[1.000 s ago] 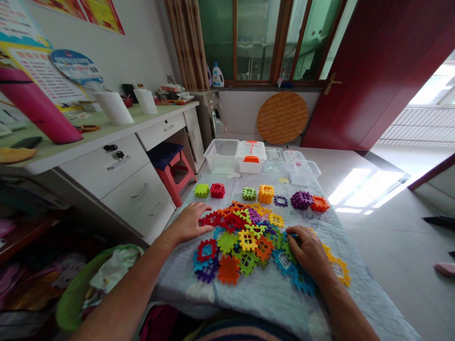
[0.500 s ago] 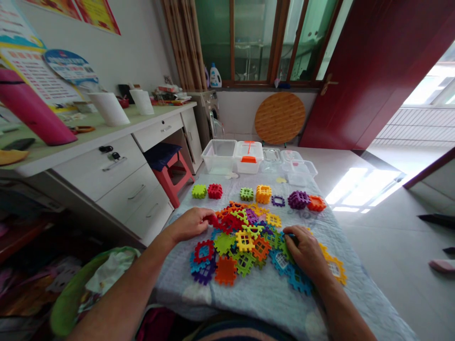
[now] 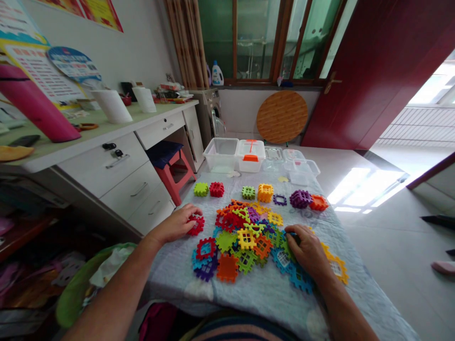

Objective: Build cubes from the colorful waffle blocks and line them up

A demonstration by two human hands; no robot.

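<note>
My left hand [image 3: 180,221] is left of a pile of plastic building pieces, its fingers closed on a red toothed square building piece [image 3: 196,226] just above or on the cloth. My right hand [image 3: 305,246] rests at the pile's right edge, fingers curled over blue and green pieces; what lies under them is partly hidden. The mixed pile holds a yellow window piece [image 3: 246,239], a solid orange square [image 3: 227,268], a lime square [image 3: 225,241] and a blue piece [image 3: 301,279]. A red frame piece [image 3: 205,248] lies at its front left.
Behind the pile stand sorted stacks: lime [image 3: 201,189], red [image 3: 216,189], green [image 3: 248,192], yellow [image 3: 265,192], purple [image 3: 300,199] and orange [image 3: 319,202]. Clear plastic boxes [image 3: 221,158] line the table's far end. A pink stool [image 3: 176,177] stands left.
My left hand has moved left, away from the pile, taking a red square piece with it. My right hand stays in place on the pile's right side.
</note>
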